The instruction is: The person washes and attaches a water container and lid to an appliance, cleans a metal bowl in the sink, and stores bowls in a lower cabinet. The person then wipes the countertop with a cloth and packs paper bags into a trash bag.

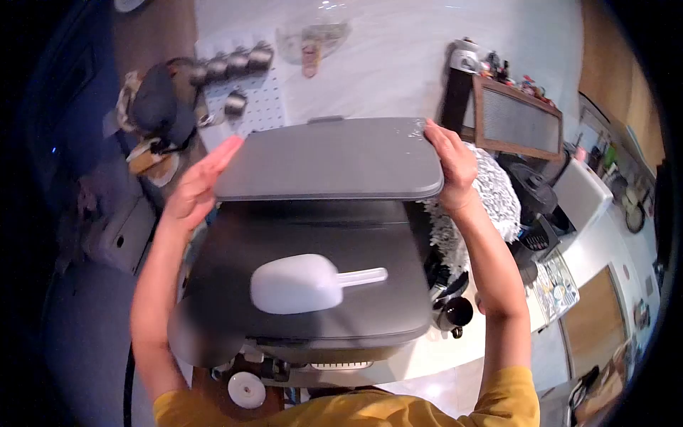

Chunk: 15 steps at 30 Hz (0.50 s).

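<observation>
Fingers (pixel 226 151) of left hand (pixel 193 191), right hand (pixel 457 171) gripping grey lid (pixel 331 162) at its 9, 3 o'clock; white scoop (pixel 295 285) at 6. Step judged lid handling; next move needs level grip.

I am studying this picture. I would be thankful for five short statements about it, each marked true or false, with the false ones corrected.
1. The left hand and right hand hold opposite sides of the lid. True.
2. The scoop stands upright. False: it lies flat on the dark container.
3. The scoop's handle points towards the person's right. True.
4. The mug is to the left of the container. False: it is to the right.
5. The person's sleeves are blue. False: they are yellow.
</observation>
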Motion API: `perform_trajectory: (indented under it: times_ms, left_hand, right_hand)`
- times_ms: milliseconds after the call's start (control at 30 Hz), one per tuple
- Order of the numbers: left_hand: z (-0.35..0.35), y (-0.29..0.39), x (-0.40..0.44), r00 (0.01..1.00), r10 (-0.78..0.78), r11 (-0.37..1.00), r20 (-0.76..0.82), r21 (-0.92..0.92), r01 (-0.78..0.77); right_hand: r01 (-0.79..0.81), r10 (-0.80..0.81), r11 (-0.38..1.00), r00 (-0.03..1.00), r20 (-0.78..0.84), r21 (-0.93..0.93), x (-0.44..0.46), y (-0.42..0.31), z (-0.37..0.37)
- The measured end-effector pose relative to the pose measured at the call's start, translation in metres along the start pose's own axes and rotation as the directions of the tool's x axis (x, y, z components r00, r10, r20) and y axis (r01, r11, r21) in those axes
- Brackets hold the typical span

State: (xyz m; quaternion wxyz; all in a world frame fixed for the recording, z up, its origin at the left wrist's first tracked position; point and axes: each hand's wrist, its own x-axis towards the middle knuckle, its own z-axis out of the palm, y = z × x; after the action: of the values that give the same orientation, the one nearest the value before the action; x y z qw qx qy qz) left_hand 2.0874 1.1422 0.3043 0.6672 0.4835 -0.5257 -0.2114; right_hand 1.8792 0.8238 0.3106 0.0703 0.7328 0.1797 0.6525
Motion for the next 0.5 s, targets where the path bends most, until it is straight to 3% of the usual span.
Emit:
perform_trajectory:
  times_ms: [133, 233, 367, 500]
  left_hand:
    - [0.037, 0.056, 0.001, 0.998, 0.065, 0.985, 0.001, 0.161, -0.064]
    - [0.094, 0.093, -0.013, 0.995, 0.083, 0.996, 0.061, 0.023, -0.085]
    - [0.192, 0.111, -0.044, 0.991, 0.106, 0.994, 0.088, 0.029, -0.108]
    - [0.307, 0.105, -0.067, 0.979, 0.071, 0.991, 0.193, -0.125, -0.047]
  right_hand:
    - [0.022, -0.024, 0.996, 0.999, -0.024, -0.091, 0.020, -0.012, -0.057]
    - [0.096, -0.106, 0.987, 0.991, -0.080, -0.129, 0.030, -0.023, -0.125]
    - [0.162, -0.172, 0.955, 0.985, -0.019, -0.249, 0.029, -0.056, -0.255]
    - [0.060, -0.007, 0.908, 0.992, 0.129, -0.414, 0.005, -0.116, -0.407]
